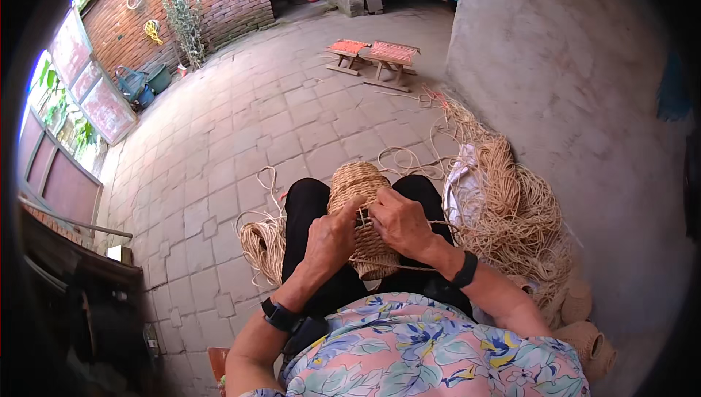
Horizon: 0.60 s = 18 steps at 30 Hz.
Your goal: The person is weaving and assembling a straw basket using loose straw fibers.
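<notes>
The left hand [332,238] and right hand [401,223] touch a woven basket [372,245] — it sits between the knees [304,201]. I can't tell if each grip pinches or spreads.

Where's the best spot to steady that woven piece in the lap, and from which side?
Probably the woven piece by its rounded far end, from the side opposite the person: that end is uncovered, while the left hand and right hand crowd its middle.

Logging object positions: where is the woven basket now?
Near centre of the head view, the woven basket lies between the knees, left hand and right hand on it.
</notes>
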Available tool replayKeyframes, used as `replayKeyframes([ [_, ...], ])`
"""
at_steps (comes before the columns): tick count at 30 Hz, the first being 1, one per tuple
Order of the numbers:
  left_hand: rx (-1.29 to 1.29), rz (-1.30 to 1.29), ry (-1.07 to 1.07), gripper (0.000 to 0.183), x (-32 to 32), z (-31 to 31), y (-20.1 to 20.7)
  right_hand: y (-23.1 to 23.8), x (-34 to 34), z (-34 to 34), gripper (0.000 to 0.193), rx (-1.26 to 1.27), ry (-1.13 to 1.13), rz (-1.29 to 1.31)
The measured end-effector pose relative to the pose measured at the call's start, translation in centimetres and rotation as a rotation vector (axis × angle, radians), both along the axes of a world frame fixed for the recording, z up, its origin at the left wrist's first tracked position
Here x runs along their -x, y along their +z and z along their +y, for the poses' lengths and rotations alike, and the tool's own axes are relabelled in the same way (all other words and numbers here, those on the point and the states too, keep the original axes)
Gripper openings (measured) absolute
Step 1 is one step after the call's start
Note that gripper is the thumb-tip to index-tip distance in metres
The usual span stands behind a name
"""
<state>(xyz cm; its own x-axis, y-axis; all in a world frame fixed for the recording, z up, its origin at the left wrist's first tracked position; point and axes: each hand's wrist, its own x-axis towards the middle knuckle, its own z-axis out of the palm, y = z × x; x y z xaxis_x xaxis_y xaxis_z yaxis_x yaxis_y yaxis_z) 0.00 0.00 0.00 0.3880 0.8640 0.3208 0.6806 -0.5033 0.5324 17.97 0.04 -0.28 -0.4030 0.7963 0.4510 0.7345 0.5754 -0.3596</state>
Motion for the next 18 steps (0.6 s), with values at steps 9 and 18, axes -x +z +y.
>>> replayKeyframes([
  [9, -0.008, -0.121, -0.038, 0.039, -0.5, 0.5, -0.4, -0.8, 0.2, 0.4, 0.012, 0.046, 0.048, 0.171],
  [18, 0.005, -0.225, 0.228, 0.012, 4.2, -2.3, 0.7, 1.1, -1.5, -0.8, 0.010, 0.167, 0.043, 0.411],
])
